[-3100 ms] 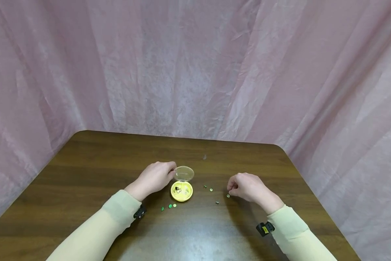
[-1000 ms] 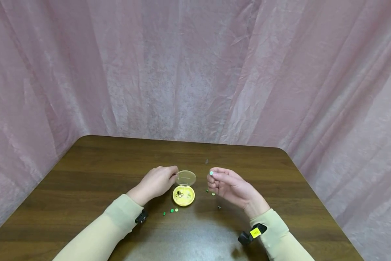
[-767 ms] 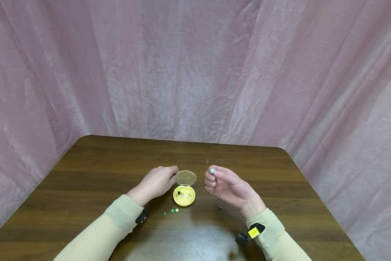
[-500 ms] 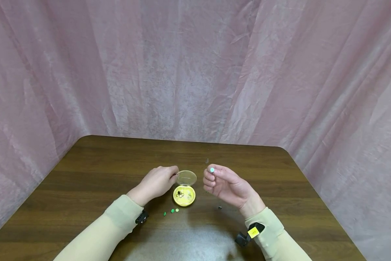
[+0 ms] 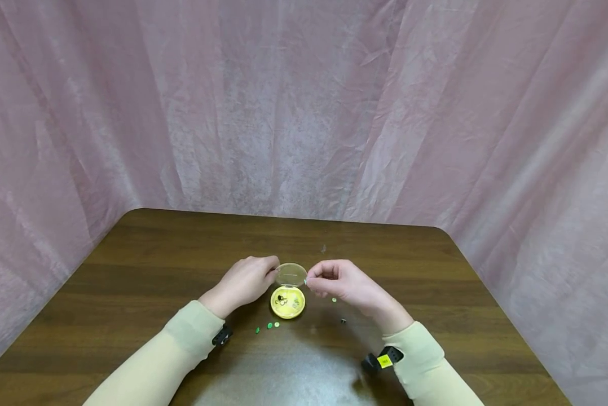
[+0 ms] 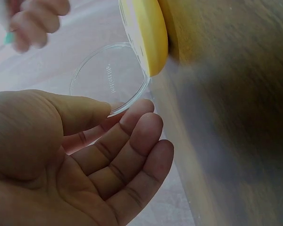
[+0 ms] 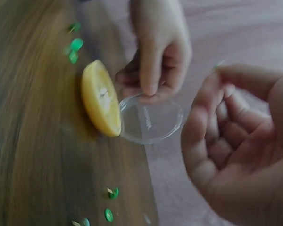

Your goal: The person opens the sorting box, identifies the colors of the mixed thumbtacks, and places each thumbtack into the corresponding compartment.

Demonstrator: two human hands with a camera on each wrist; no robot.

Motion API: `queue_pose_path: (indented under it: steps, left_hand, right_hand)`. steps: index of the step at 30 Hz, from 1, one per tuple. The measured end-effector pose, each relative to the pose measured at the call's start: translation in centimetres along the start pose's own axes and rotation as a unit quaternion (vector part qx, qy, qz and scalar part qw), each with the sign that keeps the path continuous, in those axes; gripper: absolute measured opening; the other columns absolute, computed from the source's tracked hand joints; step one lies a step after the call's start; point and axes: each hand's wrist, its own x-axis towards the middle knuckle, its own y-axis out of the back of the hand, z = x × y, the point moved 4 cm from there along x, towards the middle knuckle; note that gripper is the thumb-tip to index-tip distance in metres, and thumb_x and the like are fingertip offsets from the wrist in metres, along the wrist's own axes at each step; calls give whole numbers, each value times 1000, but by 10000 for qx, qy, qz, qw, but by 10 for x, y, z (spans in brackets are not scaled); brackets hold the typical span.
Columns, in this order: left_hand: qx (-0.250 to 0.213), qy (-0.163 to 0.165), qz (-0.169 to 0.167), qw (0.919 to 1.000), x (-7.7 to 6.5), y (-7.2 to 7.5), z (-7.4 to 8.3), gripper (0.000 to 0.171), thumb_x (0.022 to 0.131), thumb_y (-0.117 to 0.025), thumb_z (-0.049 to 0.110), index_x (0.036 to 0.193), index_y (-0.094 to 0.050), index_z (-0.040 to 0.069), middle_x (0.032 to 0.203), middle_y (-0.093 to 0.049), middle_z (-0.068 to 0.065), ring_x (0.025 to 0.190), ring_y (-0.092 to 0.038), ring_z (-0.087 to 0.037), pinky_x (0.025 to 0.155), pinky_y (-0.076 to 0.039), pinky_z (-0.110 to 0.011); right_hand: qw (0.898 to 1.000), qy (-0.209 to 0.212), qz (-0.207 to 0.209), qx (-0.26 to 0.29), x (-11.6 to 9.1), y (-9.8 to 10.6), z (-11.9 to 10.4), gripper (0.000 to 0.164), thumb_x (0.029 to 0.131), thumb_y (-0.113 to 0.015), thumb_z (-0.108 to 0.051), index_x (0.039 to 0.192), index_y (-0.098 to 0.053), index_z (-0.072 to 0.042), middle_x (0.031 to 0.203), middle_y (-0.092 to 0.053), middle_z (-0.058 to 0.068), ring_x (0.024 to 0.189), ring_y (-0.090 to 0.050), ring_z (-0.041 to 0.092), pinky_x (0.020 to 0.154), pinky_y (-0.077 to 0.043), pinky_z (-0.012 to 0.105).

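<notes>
My left hand pinches the edge of the clear lid between thumb and index finger, its other fingers loosely bent below. The lid stands raised on its hinge behind a round yellow case. Inside the case lie a few small dark and gold pieces. Between thumb and index finger my right hand pinches a small green-headed thumbtack, mostly hidden by the fingertips. That hand is above the table, just right of the lid. In the left wrist view the right fingers appear blurred beyond the lid.
Three green thumbtacks lie in front of the case, toward its left. More thumbtacks are scattered to its right, under and near the right hand. The wooden table ends at a pink curtain.
My right hand has picked up a thumbtack from the table at right, lifted it and showed its head, then moved left beside the lid, turning palm-down. The left hand keeps its hold.
</notes>
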Motion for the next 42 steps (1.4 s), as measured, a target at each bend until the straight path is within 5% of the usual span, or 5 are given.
queue_pose_path:
  steps: [3, 8, 18, 29, 42]
  left_hand:
    - [23, -15, 23, 10000, 0, 0, 0, 9, 98, -59, 18, 91, -63, 21, 73, -54, 13, 61, -48, -10, 59, -41, -29]
    - [6, 5, 18, 10000, -1, 1, 1, 10, 98, -59, 18, 89, -61, 21, 72, -53, 12, 60, -48, -11, 58, -41, -30]
    - [48, -55, 61, 10000, 1, 1, 2, 12, 98, -58, 17, 87, -59, 21, 69, -51, 12, 59, -47, -11, 57, -40, -29]
    - [53, -64, 50, 10000, 2, 1, 3, 10, 98, -59, 16, 89, -61, 19, 70, -51, 11, 60, -48, -11, 57, -40, -30]
    - [12, -8, 29, 10000, 2, 1, 3, 8, 98, -59, 18, 91, -63, 19, 73, -54, 12, 62, -50, -11, 61, -42, -30]
  right_hand:
    - [9830, 27, 308, -1812, 2, -6, -2, 10, 93, -68, -30, 93, -70, -20, 81, -63, -7, 75, -57, 11, 67, -46, 28]
    - [9167, 344, 713, -3916, 8, -18, -5, 7, 89, -67, -26, 84, -67, -30, 74, -59, -19, 68, -55, 3, 64, -44, 26]
    - [8397, 776, 723, -5325, 20, -32, -5, 11, 80, -67, -18, 77, -67, -29, 70, -54, -18, 64, -52, 4, 55, -42, 28]
    - [8207, 790, 466, -5639, 23, -37, 2, 15, 76, -68, -15, 72, -65, -29, 66, -49, -16, 59, -47, 7, 52, -40, 31]
    - [8334, 705, 519, -5456, 14, -23, -1, 14, 80, -67, -16, 79, -70, -30, 72, -52, -17, 64, -50, 6, 54, -40, 29]
